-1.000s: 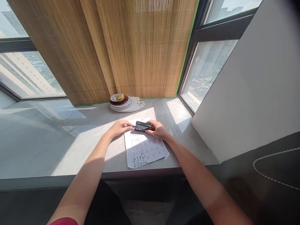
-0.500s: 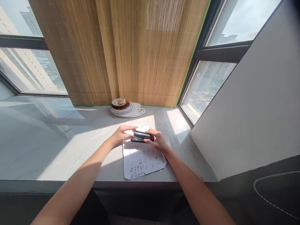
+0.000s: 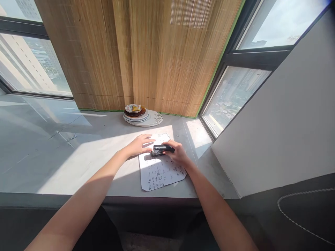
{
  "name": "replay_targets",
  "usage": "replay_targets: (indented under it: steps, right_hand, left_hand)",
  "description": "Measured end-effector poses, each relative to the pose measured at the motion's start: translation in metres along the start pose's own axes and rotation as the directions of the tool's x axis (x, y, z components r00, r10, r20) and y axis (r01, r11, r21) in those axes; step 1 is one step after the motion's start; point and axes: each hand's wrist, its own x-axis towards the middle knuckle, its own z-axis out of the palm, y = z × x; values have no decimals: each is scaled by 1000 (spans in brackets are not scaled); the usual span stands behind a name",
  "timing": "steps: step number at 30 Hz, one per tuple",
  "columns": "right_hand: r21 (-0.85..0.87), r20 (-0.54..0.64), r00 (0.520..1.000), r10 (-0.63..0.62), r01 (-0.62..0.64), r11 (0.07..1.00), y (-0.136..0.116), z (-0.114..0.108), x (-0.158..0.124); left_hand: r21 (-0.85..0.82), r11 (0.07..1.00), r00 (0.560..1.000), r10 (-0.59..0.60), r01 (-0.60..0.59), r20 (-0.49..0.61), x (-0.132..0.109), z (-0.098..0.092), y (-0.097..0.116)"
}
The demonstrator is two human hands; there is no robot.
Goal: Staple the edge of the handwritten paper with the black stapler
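A black stapler [image 3: 160,149] is over the upper part of a white sheet of paper [image 3: 162,174] covered in handwriting. My right hand [image 3: 178,152] wraps round the stapler's right end. Its left end points toward my left hand [image 3: 139,145], which rests at the paper's left edge with fingers spread and nothing held. A small gap parts the left fingertips from the stapler. Whether any of the paper lies between the stapler's jaws I cannot tell.
Beyond the paper a stack of plates [image 3: 141,116] stands on the grey ledge [image 3: 78,167], close to a bamboo blind [image 3: 146,62]. A white wall [image 3: 274,122] slopes up at the right, and a cord [image 3: 281,209] hangs at the lower right.
My left fingers have left the stapler's end and spread over the paper's edge. The stapler has turned slightly in my right hand, its left end showing a wider gap. The camera view has tilted slightly.
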Motion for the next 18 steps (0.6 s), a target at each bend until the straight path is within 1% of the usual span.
replay_targets:
  steps: [2,4,5,7,9,11,14,16,18]
  right_hand:
    - [1,-50,999,10,-10,1000,2,-5,0]
    - [-30,-154,986,65,-70,997,6,-12,-1]
    - [-45,-217,970,106,-118,992,9,-16,-1]
    - [-60,-336,922,191,-223,973,16,-24,-2]
    - [-52,-401,880,254,-298,953,25,-29,-4]
    - [-44,-418,862,286,-334,942,32,-32,-7]
    - [-50,-396,867,302,-349,936,39,-35,-11]
    - [-71,-382,873,302,-353,933,40,-38,-13]
    - [-95,-378,877,295,-354,930,41,-43,-14]
  left_hand:
    - [68,995,997,-71,68,41,-3,-2,-5]
    - [103,993,995,-70,62,77,-8,-7,-4]
    - [118,992,995,-52,42,81,-10,-9,-2]
    - [147,989,998,-15,6,61,-14,-12,4]
    - [170,985,1000,21,-25,23,-16,-11,12]
    - [179,981,997,74,-74,5,-14,-5,18]
    - [135,982,990,126,-133,65,-6,8,19]
    - [94,988,990,114,-122,88,0,15,17]
    - [93,992,995,81,-86,60,2,19,14]
